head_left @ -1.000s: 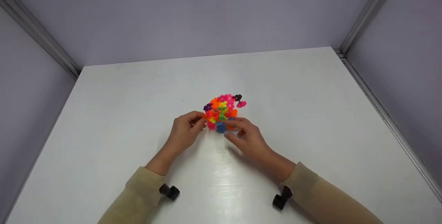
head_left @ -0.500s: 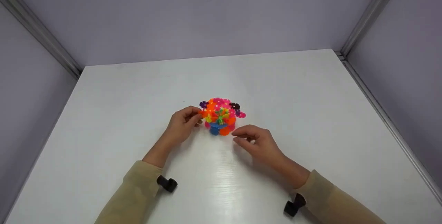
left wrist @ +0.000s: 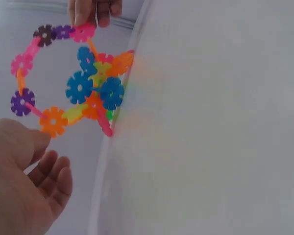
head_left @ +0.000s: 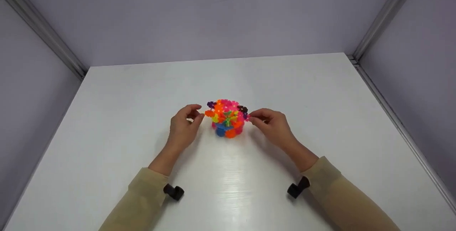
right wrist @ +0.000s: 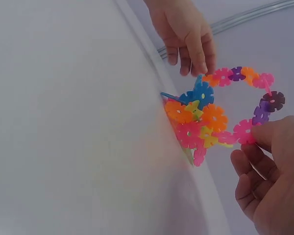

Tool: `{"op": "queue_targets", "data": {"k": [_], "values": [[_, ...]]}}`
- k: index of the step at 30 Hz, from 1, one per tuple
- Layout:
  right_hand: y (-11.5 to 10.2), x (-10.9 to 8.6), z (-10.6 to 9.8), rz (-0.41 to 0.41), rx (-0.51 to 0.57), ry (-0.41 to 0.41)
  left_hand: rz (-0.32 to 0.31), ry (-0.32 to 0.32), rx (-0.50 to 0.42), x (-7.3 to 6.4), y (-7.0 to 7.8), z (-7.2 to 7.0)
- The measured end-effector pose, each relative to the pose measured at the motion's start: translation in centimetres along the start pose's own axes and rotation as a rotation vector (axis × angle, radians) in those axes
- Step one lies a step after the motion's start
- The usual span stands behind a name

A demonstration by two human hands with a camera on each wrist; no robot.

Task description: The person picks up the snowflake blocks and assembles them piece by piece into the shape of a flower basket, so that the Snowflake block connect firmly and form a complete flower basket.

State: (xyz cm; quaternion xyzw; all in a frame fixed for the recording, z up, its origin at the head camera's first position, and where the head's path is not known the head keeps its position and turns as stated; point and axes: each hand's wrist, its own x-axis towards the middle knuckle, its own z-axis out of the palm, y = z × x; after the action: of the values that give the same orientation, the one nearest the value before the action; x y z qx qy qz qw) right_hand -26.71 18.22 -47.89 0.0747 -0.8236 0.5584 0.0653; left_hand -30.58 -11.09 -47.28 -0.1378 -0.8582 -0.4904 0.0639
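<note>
A toy of interlocking plastic snowflake discs (head_left: 228,120) stands on the white table in the head view. Its base has blue, orange, pink and yellow discs. A ring of single discs rises from it, best seen in the left wrist view, with a black disc (left wrist: 44,35) and a purple disc (left wrist: 22,102). My right hand (head_left: 274,124) pinches a pink disc (right wrist: 245,131) at the ring's right side between thumb and fingers. On the left side, my left hand (head_left: 183,126) is beside an orange disc (left wrist: 53,122), thumb tip close to it and index finger lifted away.
The white table (head_left: 142,92) reaches back to a pale wall (head_left: 228,17). Side walls with metal frame rails (head_left: 402,117) border it. A black wrist mount (head_left: 174,192) sits at the left cuff, another black mount (head_left: 298,187) at the right cuff.
The toy has turned, its ring now facing me more squarely. My right hand has gone from the front to the right side and taken the pink disc. My left fingers have loosened from the orange disc.
</note>
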Motion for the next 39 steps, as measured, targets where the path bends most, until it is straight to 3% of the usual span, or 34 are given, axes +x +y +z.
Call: {"op": "queue_targets", "data": {"k": [3, 6, 8, 11, 15, 21, 30, 39], "values": [[0.0, 0.3, -0.2, 0.001, 0.028, 0.023, 0.189, 0.067, 0.050, -1.3, 1.8, 1.2], [0.0, 0.7, -0.4, -0.026, 0.038, 0.042, 0.361, 0.030, 0.083, -2.1, 3.5, 2.9], [0.1, 0.9, -0.4, -0.046, 0.042, 0.049, 0.406, 0.004, 0.119, -2.2, 4.2, 4.2], [0.1, 1.2, -0.3, -0.050, 0.045, 0.051, 0.403, -0.008, 0.206, -1.9, 4.8, 5.9], [0.0, 1.5, -0.1, -0.034, 0.058, 0.055, 0.340, -0.016, 0.355, -1.2, 5.3, 7.5], [-0.1, 1.7, 0.2, -0.013, 0.065, 0.057, 0.275, -0.007, 0.495, -0.5, 5.2, 8.3], [0.1, 1.6, 0.7, -0.011, 0.066, 0.047, 0.335, 0.067, 0.483, -0.6, 4.6, 8.6], [0.2, 1.4, 0.9, 0.017, 0.070, 0.023, 0.455, 0.171, 0.420, -0.6, 4.0, 8.9]]}}
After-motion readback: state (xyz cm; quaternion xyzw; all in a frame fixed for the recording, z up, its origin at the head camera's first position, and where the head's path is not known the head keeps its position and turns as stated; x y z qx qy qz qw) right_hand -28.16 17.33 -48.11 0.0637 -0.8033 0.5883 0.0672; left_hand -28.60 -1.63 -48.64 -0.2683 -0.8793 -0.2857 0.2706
